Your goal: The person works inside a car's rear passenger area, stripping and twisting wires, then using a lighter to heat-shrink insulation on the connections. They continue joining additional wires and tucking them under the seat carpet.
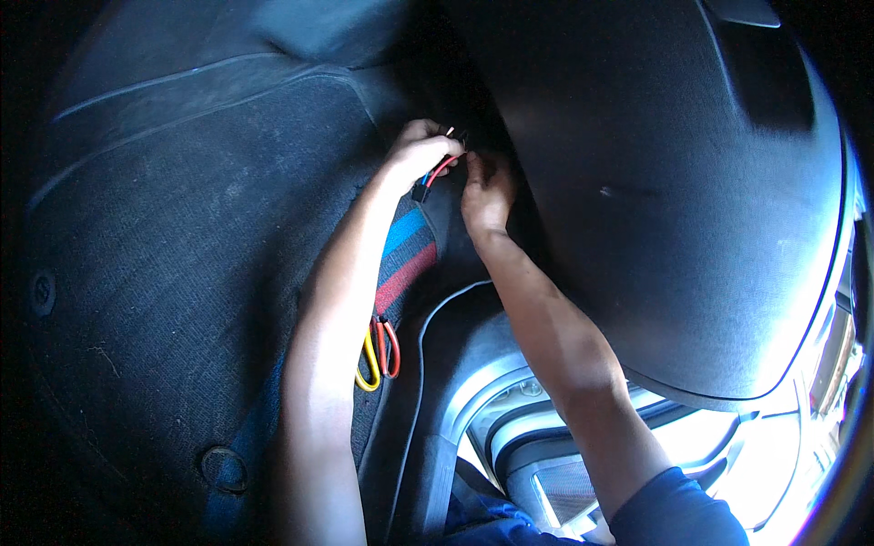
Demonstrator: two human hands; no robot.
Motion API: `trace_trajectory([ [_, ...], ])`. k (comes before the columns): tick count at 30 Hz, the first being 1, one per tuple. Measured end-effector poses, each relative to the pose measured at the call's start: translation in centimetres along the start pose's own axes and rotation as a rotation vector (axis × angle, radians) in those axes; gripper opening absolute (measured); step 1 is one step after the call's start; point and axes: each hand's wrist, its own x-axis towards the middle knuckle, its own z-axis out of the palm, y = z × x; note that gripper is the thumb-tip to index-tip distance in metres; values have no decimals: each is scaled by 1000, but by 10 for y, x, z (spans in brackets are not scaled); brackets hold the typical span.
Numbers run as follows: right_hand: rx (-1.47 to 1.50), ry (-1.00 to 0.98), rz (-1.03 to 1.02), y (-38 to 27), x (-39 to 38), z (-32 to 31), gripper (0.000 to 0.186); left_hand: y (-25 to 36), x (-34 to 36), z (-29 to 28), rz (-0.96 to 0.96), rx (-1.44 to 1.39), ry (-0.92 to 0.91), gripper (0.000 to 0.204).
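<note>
Both my hands are raised at a dark corner of a car's footwell. My left hand [421,148] pinches thin wires, with a black piece and a bare-looking end showing past its fingertips. A red wire [441,170] curves from there down beside a blue one into a small black connector [421,192]. Close on the right, my right hand [488,189] has its thumb up and its fingertips pressed together at the red wire's upper end. Below the hands lies a dark fabric piece with blue and red stripes [407,268]. Yellow handle [368,364] and red handle [390,350] loops stick out under it.
Dark carpet [200,209] covers the left side, with a round fastener [43,291] in it. A large black dashboard panel [674,227] bulges on the right. Beneath are the door sill trim [428,400] and the open, brightly lit doorway. A ring on a strap [224,470] lies lower left.
</note>
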Motion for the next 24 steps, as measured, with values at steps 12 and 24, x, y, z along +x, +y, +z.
trace_trajectory([
  [12,-142,-73,52,-16,-1,-11,41,-8,4,-1,-16,-116,-33,24],
  [24,-301,-137,-119,-14,-9,-21,42,-7,7,-4,132,13,-49,34],
])
